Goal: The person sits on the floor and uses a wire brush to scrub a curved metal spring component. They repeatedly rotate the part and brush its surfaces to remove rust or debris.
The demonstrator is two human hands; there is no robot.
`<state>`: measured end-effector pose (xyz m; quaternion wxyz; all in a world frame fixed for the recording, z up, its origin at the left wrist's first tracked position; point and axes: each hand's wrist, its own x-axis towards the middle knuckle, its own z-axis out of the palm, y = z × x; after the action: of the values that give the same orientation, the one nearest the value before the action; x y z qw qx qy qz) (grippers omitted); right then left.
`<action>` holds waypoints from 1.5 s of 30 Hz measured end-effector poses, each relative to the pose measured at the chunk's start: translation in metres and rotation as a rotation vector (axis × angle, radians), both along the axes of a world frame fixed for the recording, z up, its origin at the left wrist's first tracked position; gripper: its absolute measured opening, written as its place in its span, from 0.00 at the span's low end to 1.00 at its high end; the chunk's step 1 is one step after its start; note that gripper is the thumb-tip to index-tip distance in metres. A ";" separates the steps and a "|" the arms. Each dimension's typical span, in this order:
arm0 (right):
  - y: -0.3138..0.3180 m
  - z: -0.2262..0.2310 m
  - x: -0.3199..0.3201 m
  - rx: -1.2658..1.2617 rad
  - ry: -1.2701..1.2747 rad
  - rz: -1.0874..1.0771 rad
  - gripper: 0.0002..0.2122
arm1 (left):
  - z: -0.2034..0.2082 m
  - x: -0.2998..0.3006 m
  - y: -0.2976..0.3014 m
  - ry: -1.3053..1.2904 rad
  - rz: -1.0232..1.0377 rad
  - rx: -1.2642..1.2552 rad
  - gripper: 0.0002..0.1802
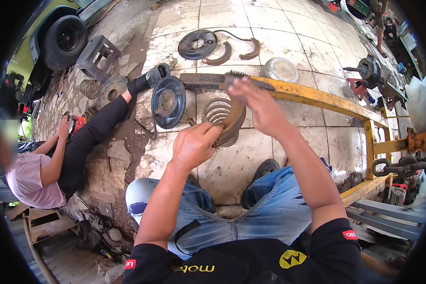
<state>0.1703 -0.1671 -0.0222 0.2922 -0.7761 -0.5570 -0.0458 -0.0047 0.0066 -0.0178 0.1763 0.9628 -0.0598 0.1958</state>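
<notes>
My left hand (194, 146) is closed on the lower end of a curved brake shoe (234, 118) with a tan lining. Directly behind the shoe stands a rusty coil spring (215, 110). Just above the shoe's upper end is my right hand (260, 106), its fingers bent and smeared by motion; whether something is pinched in them is hidden. Past those fingertips, dark bristles of a wire brush (235, 74) point up over the steel beam, its handle partly covered by the hand. A black round backing plate (168, 102) leans left of the spring.
A yellow steel frame (312, 93) crosses to the right. Beyond it lie another backing plate (198, 45), two brake shoes (218, 54) and a round metal cover (280, 70). At left a seated person (38, 170) holds a red can (77, 124), one leg stretched toward my work. A chain (402, 165) hangs at right.
</notes>
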 end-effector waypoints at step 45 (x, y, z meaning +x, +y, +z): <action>-0.005 -0.006 0.035 0.964 1.295 -0.442 0.12 | -0.011 0.016 -0.001 0.195 0.130 -1.993 0.31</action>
<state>0.2054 -0.1721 -0.0279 0.8386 -0.5304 -0.0336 0.1196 0.0115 0.0059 -0.0285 0.8953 0.3892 0.1988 0.0861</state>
